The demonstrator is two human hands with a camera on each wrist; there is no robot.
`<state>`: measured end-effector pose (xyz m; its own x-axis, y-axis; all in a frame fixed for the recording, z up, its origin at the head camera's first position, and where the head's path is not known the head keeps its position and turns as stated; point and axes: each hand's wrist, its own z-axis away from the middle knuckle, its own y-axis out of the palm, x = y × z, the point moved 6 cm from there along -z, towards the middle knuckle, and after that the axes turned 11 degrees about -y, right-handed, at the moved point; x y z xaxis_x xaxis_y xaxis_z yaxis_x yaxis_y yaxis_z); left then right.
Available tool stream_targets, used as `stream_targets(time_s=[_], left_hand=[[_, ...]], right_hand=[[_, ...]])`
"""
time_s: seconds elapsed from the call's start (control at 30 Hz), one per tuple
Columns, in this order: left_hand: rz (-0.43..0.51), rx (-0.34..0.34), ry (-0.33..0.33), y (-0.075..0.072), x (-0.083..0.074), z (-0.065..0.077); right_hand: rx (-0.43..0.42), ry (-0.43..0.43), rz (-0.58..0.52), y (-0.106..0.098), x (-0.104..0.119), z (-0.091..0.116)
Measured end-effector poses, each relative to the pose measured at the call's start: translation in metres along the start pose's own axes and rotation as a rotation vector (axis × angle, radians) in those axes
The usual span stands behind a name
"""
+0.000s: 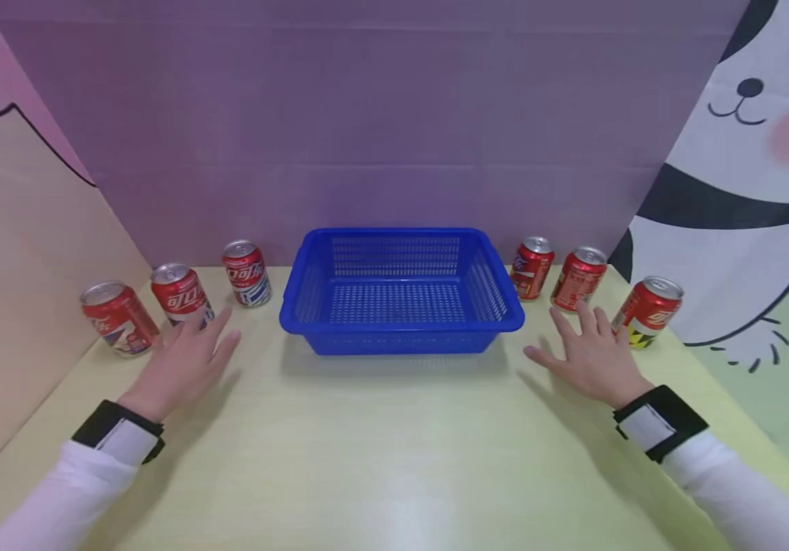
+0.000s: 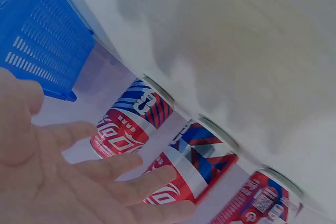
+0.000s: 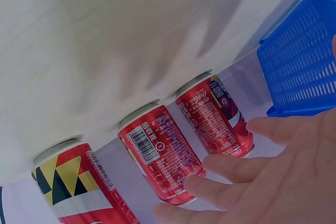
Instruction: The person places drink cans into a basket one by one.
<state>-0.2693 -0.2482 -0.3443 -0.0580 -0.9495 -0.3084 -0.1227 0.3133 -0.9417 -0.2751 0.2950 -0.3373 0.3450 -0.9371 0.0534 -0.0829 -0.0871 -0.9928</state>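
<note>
My left hand (image 1: 184, 360) hovers over the table with fingers spread, holding nothing. Just beyond its fingertips stand three red soda cans: an outer can (image 1: 119, 318), a middle can (image 1: 180, 291) partly covered by the fingers in the head view, and an inner can (image 1: 247, 273). On the other side, my right hand (image 1: 594, 360) is likewise spread and holds nothing. Three more red cans stand past it: an inner can (image 1: 532, 268), a middle can (image 1: 578, 278) and an outer can (image 1: 649, 310) with a yellow and black pattern. All the cans are upright.
A blue plastic basket (image 1: 404, 327) with slotted walls stands between the two can groups, nothing inside it. Behind is a purple backdrop (image 1: 394, 115). Printed panels flank the pale table (image 1: 394, 444), one with a panda (image 1: 745, 176).
</note>
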Motion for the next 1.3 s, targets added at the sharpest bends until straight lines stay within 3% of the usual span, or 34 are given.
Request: stream_targets(time_s=[0.17, 0.3, 0.4, 0.57, 0.77, 0.87, 1.1, 1.3], left_hand=[[0.079, -0.058, 0.004, -0.010, -0.023, -0.016], [0.214, -0.099, -0.047, -0.015, -0.045, -0.030], [0.326, -0.108, -0.062, -0.009, -0.062, -0.043], [0.439, -0.048, -0.049, 0.005, -0.078, -0.056], [0.636, 0.119, -0.011, 0.015, -0.083, -0.061], [0.708, 0.160, -0.004, 0.018, -0.086, -0.060], [0.728, 0.192, -0.002, 0.019, -0.094, -0.058], [0.704, 0.183, -0.003, 0.016, -0.094, -0.052]], right_hand=[[0.013, -0.005, -0.024, 0.002, 0.000, 0.001], [0.020, -0.002, -0.039, 0.003, 0.000, -0.001], [0.027, 0.013, -0.032, 0.002, -0.003, 0.001], [0.034, 0.018, -0.004, 0.000, 0.000, -0.002], [0.020, 0.047, 0.021, -0.011, -0.006, -0.002], [-0.003, 0.075, 0.030, -0.025, -0.017, -0.004], [-0.113, 0.204, 0.054, -0.068, -0.065, -0.017], [-0.045, 0.288, 0.020, -0.075, -0.110, -0.033]])
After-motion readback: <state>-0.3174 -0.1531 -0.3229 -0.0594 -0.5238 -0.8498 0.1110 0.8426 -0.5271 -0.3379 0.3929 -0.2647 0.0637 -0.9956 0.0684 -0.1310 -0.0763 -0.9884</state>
